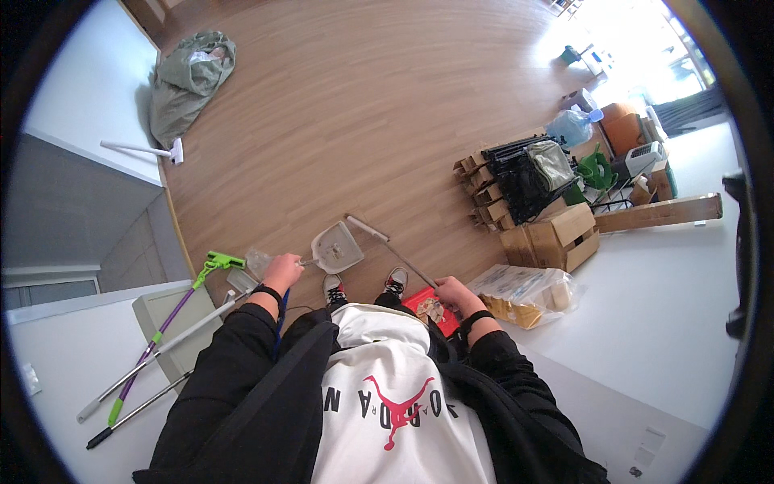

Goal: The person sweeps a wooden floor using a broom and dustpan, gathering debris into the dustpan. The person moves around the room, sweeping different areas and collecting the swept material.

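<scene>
My left hand (282,273) grips the handle of a pale dustpan (338,265). The pan rests on or just above the wood floor ahead of my shoes, with a few bits of debris inside it. In my right hand (455,293) is the handle of a broom (409,264). Its narrow white head (367,227) is at the floor, right of the pan and apart from it. Beneath my right hand lies a red container (428,306) with crumpled scraps in it, partly hidden by my arm.
A green-and-purple squeegee mop (162,330) and other poles lean at left beside a grey-green panel (175,320). Cardboard boxes (553,236) and a plastic-wrapped pack (523,293) stand at right. A stuffed grey-green sack (190,85) and a white-headed tool (175,151) are by the left wall.
</scene>
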`<state>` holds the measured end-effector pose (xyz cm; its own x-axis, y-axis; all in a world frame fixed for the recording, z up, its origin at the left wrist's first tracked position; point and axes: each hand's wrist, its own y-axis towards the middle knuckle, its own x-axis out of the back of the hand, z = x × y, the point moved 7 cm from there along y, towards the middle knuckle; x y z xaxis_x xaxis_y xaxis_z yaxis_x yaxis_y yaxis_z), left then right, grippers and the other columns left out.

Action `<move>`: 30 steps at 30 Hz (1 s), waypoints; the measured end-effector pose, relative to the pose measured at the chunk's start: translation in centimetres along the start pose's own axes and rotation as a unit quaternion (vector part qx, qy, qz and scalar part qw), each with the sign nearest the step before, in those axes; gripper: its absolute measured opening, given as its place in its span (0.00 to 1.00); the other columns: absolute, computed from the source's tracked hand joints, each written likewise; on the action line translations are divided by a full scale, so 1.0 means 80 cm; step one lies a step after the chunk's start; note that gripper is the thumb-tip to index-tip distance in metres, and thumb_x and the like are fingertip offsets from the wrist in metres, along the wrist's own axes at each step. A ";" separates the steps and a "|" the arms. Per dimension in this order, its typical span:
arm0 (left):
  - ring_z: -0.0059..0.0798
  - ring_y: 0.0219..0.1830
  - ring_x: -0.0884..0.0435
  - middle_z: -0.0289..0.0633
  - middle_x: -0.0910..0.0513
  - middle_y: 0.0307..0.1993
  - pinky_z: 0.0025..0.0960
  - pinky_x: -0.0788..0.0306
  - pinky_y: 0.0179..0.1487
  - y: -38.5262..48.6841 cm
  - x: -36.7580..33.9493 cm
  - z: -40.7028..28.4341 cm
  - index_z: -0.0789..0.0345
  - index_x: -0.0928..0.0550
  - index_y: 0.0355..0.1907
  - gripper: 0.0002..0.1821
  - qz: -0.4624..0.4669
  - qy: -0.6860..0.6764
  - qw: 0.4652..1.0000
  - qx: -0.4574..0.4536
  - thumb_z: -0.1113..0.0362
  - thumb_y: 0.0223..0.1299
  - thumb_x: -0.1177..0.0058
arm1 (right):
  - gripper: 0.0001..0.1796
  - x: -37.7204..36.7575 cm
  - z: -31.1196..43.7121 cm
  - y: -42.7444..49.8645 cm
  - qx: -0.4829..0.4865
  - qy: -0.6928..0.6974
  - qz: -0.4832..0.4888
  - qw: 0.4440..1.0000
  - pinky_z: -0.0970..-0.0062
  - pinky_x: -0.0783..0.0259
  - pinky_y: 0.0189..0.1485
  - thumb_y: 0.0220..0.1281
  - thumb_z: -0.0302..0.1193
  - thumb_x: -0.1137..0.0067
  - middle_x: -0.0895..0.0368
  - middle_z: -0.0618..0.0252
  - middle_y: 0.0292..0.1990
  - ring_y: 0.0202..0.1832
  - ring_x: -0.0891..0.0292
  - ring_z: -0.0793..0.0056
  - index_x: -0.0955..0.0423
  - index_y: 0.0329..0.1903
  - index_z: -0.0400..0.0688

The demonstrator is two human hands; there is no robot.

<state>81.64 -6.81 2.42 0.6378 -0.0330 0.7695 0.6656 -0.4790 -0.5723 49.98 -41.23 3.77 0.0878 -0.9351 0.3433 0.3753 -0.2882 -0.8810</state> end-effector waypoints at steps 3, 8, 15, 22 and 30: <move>0.48 0.53 0.17 0.48 0.14 0.48 0.47 0.24 0.58 -0.002 -0.002 -0.001 0.56 0.14 0.53 0.20 -0.009 -0.005 1.000 -0.005 0.54 0.59 0.39 | 0.15 -0.013 0.007 0.013 0.007 -0.034 -0.003 0.999 0.63 0.29 0.21 0.60 0.26 0.48 0.22 0.54 0.24 0.20 0.25 0.66 0.21 0.49 0.38; 0.48 0.53 0.17 0.48 0.14 0.48 0.48 0.23 0.57 -0.005 -0.008 -0.002 0.55 0.14 0.53 0.19 0.004 0.003 1.000 0.005 0.54 0.59 0.39 | 0.14 -0.063 0.024 0.027 0.018 -0.092 0.046 0.995 0.59 0.27 0.22 0.58 0.27 0.47 0.19 0.52 0.25 0.20 0.22 0.61 0.23 0.47 0.35; 0.48 0.54 0.18 0.49 0.15 0.50 0.47 0.24 0.58 -0.003 -0.009 -0.004 0.55 0.15 0.55 0.21 0.008 0.000 1.000 0.016 0.54 0.59 0.39 | 0.11 -0.036 0.011 0.012 -0.038 0.006 0.080 0.996 0.66 0.31 0.20 0.66 0.31 0.46 0.23 0.61 0.22 0.18 0.29 0.70 0.20 0.47 0.41; 0.48 0.54 0.18 0.49 0.15 0.50 0.47 0.25 0.59 0.007 -0.012 0.002 0.56 0.15 0.54 0.21 -0.007 -0.010 1.000 0.015 0.54 0.59 0.39 | 0.14 0.027 -0.016 0.029 0.009 -0.018 -0.002 1.000 0.61 0.28 0.22 0.62 0.29 0.47 0.20 0.53 0.25 0.20 0.23 0.62 0.20 0.47 0.38; 0.50 0.50 0.17 0.49 0.14 0.46 0.49 0.23 0.55 0.008 -0.008 0.000 0.56 0.14 0.52 0.19 -0.012 -0.016 1.000 0.006 0.55 0.59 0.40 | 0.15 -0.035 -0.030 0.121 0.020 -0.093 -0.029 0.995 0.62 0.30 0.18 0.62 0.26 0.48 0.21 0.54 0.23 0.20 0.23 0.65 0.23 0.51 0.38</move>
<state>81.68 -7.12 1.58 0.6332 0.0071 0.7740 0.6856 -0.4692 -0.5566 51.17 -41.87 -6.47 0.2328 -0.8616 0.4510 0.4209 -0.3289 -0.8454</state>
